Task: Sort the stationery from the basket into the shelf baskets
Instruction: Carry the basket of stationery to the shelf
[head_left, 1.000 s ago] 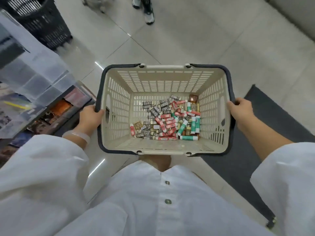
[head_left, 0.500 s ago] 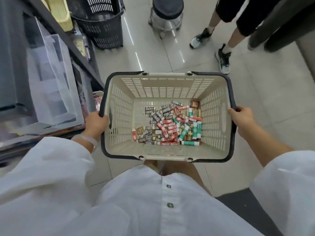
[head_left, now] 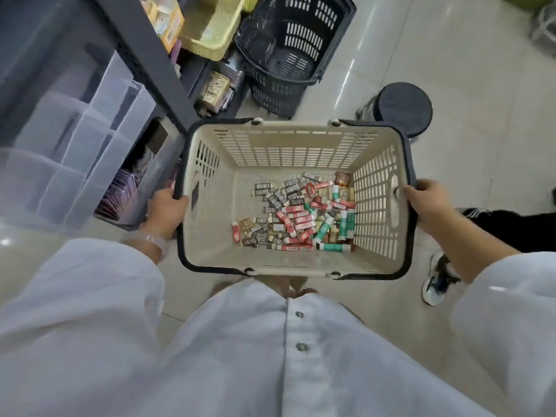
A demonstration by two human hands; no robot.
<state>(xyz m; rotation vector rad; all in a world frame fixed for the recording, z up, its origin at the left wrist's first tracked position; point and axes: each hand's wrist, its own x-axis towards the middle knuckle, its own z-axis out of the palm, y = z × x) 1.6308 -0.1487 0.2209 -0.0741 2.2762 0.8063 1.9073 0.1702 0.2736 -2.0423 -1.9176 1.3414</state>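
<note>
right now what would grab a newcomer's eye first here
A cream basket in mid-frame, held at either side by the left hand and right hand, with a heap of small red, green and grey stationery packs on its floor. Behind it, an empty black basket stands on the floor by the shelf.

The pale tiled floor (head_left: 451, 70) carries a black slotted basket (head_left: 288, 55), which stands just beside the dark shelf (head_left: 144, 52). A round black stool (head_left: 403, 108) sits near the black slotted basket, on the side away from the shelf. On the shelf, beside that basket, are a yellow basket (head_left: 210, 28) and clear plastic bins (head_left: 78, 152).
</note>
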